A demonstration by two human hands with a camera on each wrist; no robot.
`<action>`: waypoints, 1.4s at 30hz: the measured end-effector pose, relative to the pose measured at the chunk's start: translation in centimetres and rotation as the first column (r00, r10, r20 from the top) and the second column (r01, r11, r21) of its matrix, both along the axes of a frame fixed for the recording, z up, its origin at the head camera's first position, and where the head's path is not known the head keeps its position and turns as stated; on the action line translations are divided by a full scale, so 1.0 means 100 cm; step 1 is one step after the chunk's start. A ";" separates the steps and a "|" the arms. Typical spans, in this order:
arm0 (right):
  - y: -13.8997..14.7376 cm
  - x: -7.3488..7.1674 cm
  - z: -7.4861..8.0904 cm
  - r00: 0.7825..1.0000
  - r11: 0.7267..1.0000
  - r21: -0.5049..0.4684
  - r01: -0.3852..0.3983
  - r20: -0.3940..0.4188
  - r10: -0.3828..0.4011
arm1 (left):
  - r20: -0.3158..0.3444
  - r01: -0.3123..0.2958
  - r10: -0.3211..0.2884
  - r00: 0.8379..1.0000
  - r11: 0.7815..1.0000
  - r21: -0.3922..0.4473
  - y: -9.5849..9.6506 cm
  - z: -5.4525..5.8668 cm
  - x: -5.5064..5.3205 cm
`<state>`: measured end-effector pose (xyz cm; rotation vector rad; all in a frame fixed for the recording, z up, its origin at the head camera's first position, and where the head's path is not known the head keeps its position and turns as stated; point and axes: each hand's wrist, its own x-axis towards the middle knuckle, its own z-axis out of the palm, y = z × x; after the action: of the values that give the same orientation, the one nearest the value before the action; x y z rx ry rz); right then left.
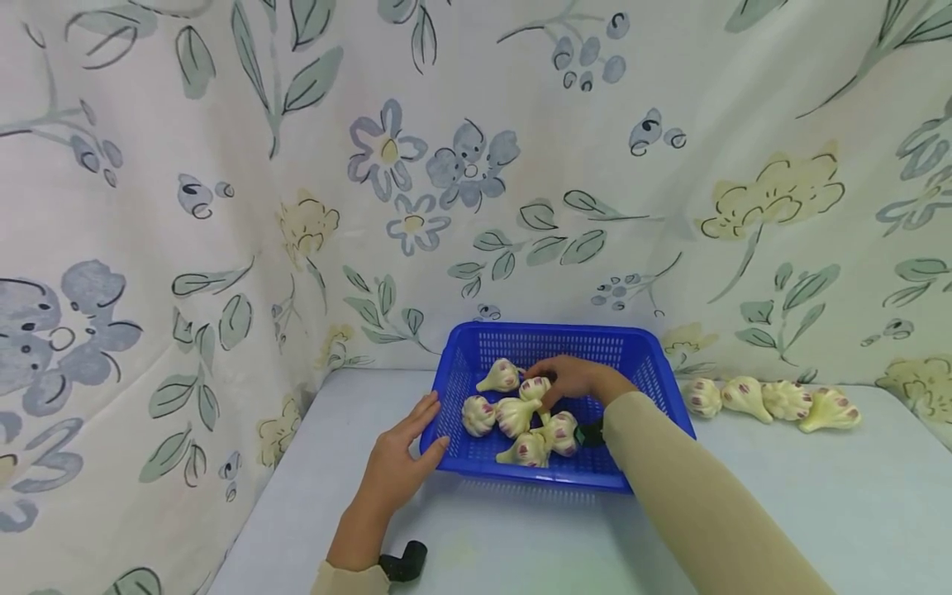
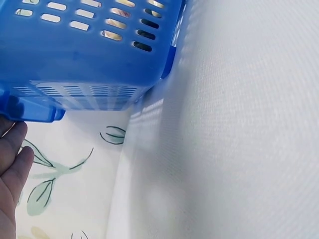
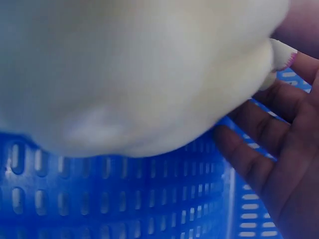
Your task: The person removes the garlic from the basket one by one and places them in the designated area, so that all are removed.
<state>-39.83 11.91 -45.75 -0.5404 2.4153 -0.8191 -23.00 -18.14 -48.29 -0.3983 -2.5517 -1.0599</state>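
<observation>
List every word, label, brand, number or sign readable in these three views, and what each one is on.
None: no readable text in any view.
Cloth: printed flowers and leaves only.
Basket: no lettering seen.
Garlic: purplish markings, no words.
Dark wrist device: too small to rule out markings.

Both arms wear plain beige sleeves. The right sleeve (image 1: 692,487) is long, smooth and unpatterned, its cuff reaching the wrist; of the left sleeve (image 1: 349,581) only the cuff end shows at the near edge, leaving the lower forearm bare. Beside that cuff sits a black, stubby, elbow-shaped attachment (image 1: 405,565) with a rounded end. A dark piece (image 1: 592,434), partly hidden, shows by the right cuff. The left hand (image 1: 402,463) and right hand (image 1: 568,380) are bare, with creases across the finger joints.
</observation>
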 end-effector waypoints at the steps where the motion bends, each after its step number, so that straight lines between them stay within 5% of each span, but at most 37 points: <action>1: 0.000 0.000 0.000 1.000 1.000 0.000 0.003 0.002 -0.003 | 0.002 0.001 -0.001 1.000 1.000 0.001 0.000 0.000 0.000; 12: 0.003 0.001 0.012 0.996 0.998 -0.054 -0.013 -0.083 0.009 | 0.003 -0.003 0.003 1.000 1.000 0.001 0.000 -0.001 0.000; 42: 0.020 0.024 0.048 0.946 0.978 -0.174 0.111 -0.283 -0.158 | -0.012 -0.002 0.002 1.000 1.000 0.027 0.000 -0.004 0.001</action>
<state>-37.38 13.87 -40.91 -0.5994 2.7005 -1.0588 -22.95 -18.10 -48.69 -0.3941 -2.5244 -1.0863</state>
